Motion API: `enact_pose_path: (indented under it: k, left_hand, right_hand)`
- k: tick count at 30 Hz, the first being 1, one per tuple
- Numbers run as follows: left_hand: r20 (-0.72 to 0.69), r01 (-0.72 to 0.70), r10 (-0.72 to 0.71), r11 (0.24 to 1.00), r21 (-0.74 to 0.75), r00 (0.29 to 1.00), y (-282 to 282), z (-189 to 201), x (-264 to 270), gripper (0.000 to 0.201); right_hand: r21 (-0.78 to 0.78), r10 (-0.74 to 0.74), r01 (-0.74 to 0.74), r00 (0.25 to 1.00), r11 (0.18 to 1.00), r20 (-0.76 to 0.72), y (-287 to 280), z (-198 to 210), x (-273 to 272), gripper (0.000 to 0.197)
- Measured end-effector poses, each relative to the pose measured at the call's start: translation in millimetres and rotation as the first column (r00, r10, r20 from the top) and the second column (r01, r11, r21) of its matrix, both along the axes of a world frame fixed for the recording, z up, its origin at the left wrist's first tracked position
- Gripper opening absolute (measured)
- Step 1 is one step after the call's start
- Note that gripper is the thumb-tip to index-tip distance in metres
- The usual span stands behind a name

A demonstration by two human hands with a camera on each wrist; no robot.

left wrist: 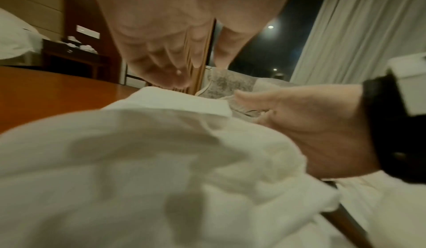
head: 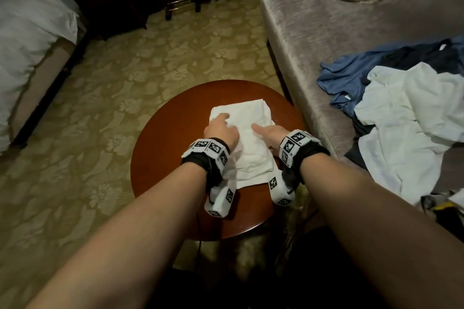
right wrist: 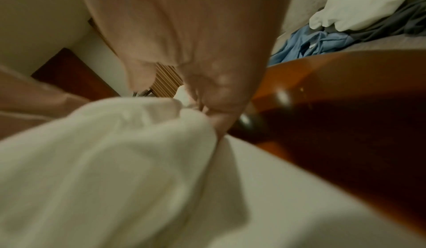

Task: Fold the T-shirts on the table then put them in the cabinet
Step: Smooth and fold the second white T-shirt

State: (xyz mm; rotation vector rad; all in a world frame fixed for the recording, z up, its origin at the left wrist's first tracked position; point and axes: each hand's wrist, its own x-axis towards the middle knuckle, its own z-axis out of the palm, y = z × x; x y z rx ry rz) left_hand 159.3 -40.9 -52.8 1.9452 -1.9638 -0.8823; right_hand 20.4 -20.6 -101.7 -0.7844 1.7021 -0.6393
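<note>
A white T-shirt [head: 248, 110] [left wrist: 161, 160] [right wrist: 115, 151], folded into a narrow strip, lies on the round wooden table [head: 175, 133] [left wrist: 46, 91] [right wrist: 345, 106]. My left hand [head: 222, 128] [left wrist: 166, 51] presses down on the shirt's left side with fairly straight fingers, tips on the cloth. My right hand [head: 272, 133] [left wrist: 311, 128] [right wrist: 207, 51] is at the shirt's right edge. Its thumb lies on top and its fingers curl into a bunched fold of the fabric. The fingertips are hidden by the cloth.
A grey sofa [head: 313, 32] stands close to the table's right, with a heap of a blue shirt [head: 346, 78], a white shirt [head: 414, 118] and dark clothes. A bed [head: 30, 20] and a dark nightstand [head: 108, 7] stand at the left. Patterned carpet [head: 125, 70] lies between.
</note>
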Motion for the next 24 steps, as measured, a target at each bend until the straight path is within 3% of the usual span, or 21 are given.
enact_pose_path:
  k: [1,3,5,9,12,16,18,20,22,24]
  left_hand:
    - [0.07,-0.034,0.032,0.999,0.02,0.997,-2.3,-2.2,5.8,0.049]
    - [0.163,-0.081,0.061,0.99,0.119,0.985,-2.7,-7.6,14.7,0.055]
    - [0.149,-0.118,0.084,0.965,0.235,0.985,-1.4,-14.0,20.8,0.06]
    - [0.056,-0.171,0.161,0.929,0.329,0.985,0.0,-22.0,27.2,0.065]
    - [0.033,-0.234,0.241,0.892,0.387,0.97,-0.2,-21.8,28.0,0.075]
    - [0.038,-0.228,0.237,0.858,0.461,0.971,-0.4,-20.1,27.8,0.067]
    - [0.047,-0.182,0.181,0.873,0.453,0.982,0.4,-24.3,28.8,0.059]
    - [0.07,-0.14,0.122,0.896,0.421,0.99,-0.4,-29.8,30.9,0.055]
    - [0.075,-0.097,0.073,0.909,0.406,0.995,-1.6,-31.1,33.1,0.049]
    - [0.047,-0.03,0.014,0.931,0.365,0.999,-5.9,-28.9,37.0,0.043]
  right_hand:
    - [0.018,0.057,-0.056,0.996,0.998,-0.075,2.5,7.6,2.8,0.079]
    - [0.088,0.14,-0.124,0.969,0.988,-0.206,-0.9,6.3,1.8,0.065]
    - [0.139,0.236,-0.203,0.926,0.969,-0.294,-3.5,9.3,3.2,0.053]
    - [0.092,0.21,-0.189,0.902,0.978,-0.377,-3.6,11.7,0.9,0.035]
    - [0.079,0.262,-0.255,0.848,0.964,-0.461,-4.6,9.8,1.0,0.035]
    - [0.065,0.259,-0.263,0.821,0.963,-0.51,-7.1,-5.5,2.4,0.035]
    - [0.123,0.245,-0.212,0.838,0.97,-0.488,-9.1,-5.3,3.7,0.036]
    - [0.112,0.146,-0.113,0.921,0.987,-0.361,-5.9,6.7,8.5,0.036]
    - [0.096,0.017,0.01,0.96,0.995,-0.281,-6.1,9.5,6.5,0.053]
    - [0.121,-0.005,0.043,0.954,0.992,-0.298,-7.9,14.5,5.5,0.08]
